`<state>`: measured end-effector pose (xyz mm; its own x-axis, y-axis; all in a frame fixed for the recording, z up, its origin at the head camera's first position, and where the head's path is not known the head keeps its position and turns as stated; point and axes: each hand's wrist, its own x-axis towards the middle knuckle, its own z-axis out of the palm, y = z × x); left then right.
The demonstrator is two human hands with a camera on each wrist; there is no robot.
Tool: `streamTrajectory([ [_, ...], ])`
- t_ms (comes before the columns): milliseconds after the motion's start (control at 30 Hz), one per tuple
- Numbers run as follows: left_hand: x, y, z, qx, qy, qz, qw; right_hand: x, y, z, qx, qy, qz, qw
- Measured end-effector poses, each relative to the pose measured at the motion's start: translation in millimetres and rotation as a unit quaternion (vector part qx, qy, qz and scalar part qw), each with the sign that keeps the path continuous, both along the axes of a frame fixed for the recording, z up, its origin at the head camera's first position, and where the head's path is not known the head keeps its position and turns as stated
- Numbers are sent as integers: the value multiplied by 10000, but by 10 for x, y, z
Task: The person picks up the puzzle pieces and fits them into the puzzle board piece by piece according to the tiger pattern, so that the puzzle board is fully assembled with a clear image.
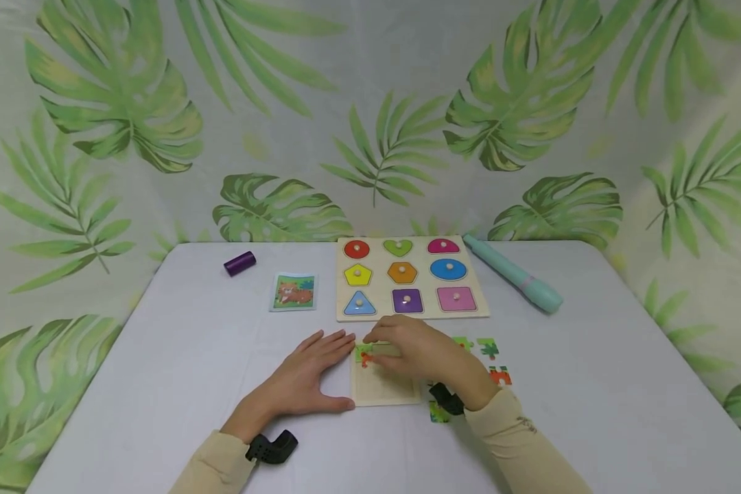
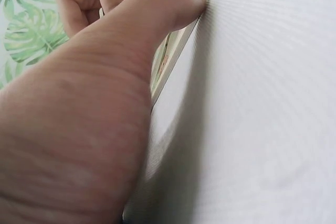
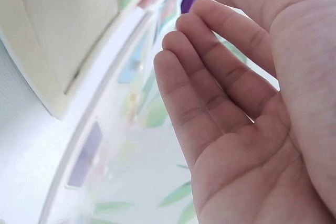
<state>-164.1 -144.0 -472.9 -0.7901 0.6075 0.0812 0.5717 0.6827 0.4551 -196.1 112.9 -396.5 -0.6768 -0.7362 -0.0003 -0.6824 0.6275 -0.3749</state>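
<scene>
A shallow wooden puzzle tray (image 1: 383, 392) lies on the table in front of me. In its upper left corner sits a green and orange jigsaw piece (image 1: 364, 354). My left hand (image 1: 305, 374) is spread flat along the tray's left side, its thumb touching the lower left edge. Above the tray hovers my right hand (image 1: 416, 348), with thumb and index fingertips right by the jigsaw piece. In the right wrist view its fingers (image 3: 181, 93) are extended and slightly bent, with nothing in the palm.
Several loose jigsaw pieces (image 1: 488, 348) lie right of the tray, partly hidden by my right arm. Behind stands a knob shape board (image 1: 379, 317). A picture card (image 1: 293, 293) and purple cylinder (image 1: 240, 263) are at left, a mint tube (image 1: 515, 274) at right.
</scene>
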Motion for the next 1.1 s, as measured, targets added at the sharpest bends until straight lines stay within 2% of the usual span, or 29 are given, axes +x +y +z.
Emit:
streamTrajectory([
  [567, 0, 6, 10, 19, -33, 10, 10000, 62, 154, 192, 99, -125, -179, 9997],
  [1100, 15, 4, 27, -16, -95, 17, 10000, 77, 341, 357, 53, 132, -200, 9997],
])
